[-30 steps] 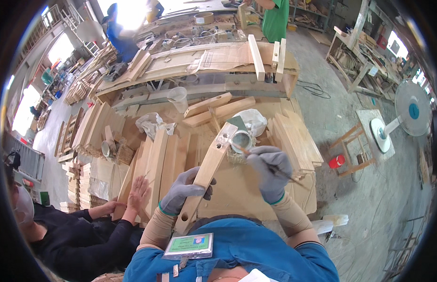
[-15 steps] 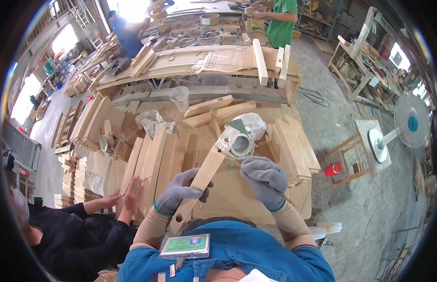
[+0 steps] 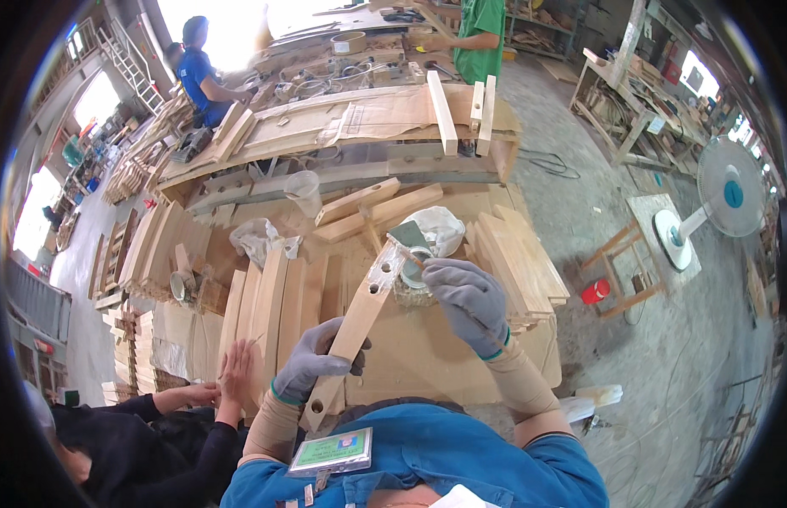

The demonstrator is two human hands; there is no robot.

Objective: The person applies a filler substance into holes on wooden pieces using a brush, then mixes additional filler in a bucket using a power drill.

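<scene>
Left hand: the grey-gloved left hand point(image 3: 309, 360) has its fingers clamped around the lower half of a long, pale, square-edged wooden bar point(image 3: 356, 326), thumb lying across the top face.
Bar: slants up and away from the left fingers; two dark round holes show beyond them near the far end, one more on the near side by the person's body.
Right hand: the grey-gloved right hand point(image 3: 465, 305) has its fingers pinched together on a thin brown stick point(image 3: 418, 262), whose tip points at the bar's far end; whether it touches, I cannot tell.
Pot: a round, open-topped pot with a crusted wall point(image 3: 416, 296) sits just beyond and left of the right fingertips, partly behind the bar.
Coated so far: a wet-looking whitish smear covers the far end around the two holes.
Left bare: the face from below that smear to the left fingers looks dry; the near-end hole shows no white. Judging by this, one end seems largely covered and the other untouched.
Uncounted stock: plain pale wooden planks point(image 3: 269, 296) lie left of the left fingers, their finish too small to judge.
</scene>
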